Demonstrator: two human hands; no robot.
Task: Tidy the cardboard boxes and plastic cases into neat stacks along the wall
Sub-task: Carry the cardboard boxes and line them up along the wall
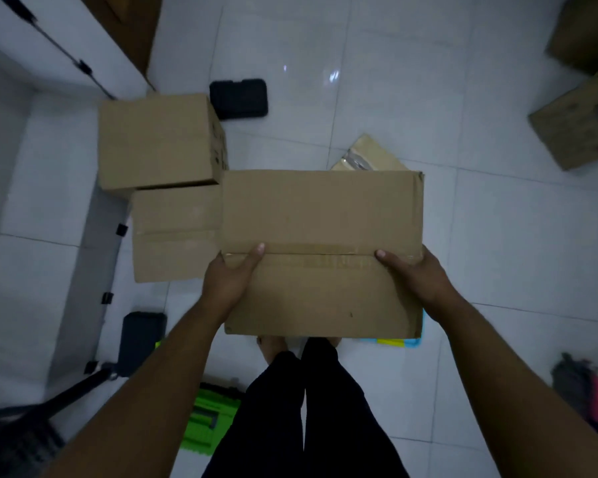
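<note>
I hold a large taped cardboard box (321,215) in the air above the tiled floor. My left hand (230,277) grips its left side with the thumb on top. My right hand (415,274) grips its right side the same way. To the left, by the white wall, a cardboard box (157,141) stands against a lower, flatter box (176,232). A black plastic case (239,98) lies on the floor behind them. Another dark case (141,336) lies near the wall at lower left.
A green plastic case (209,422) lies by my legs. A blue and yellow item (397,341) peeks from under the held box. A padded envelope (368,155) lies beyond it. More cardboard boxes (579,129) sit at the far right. A tripod leg (73,391) crosses the lower left.
</note>
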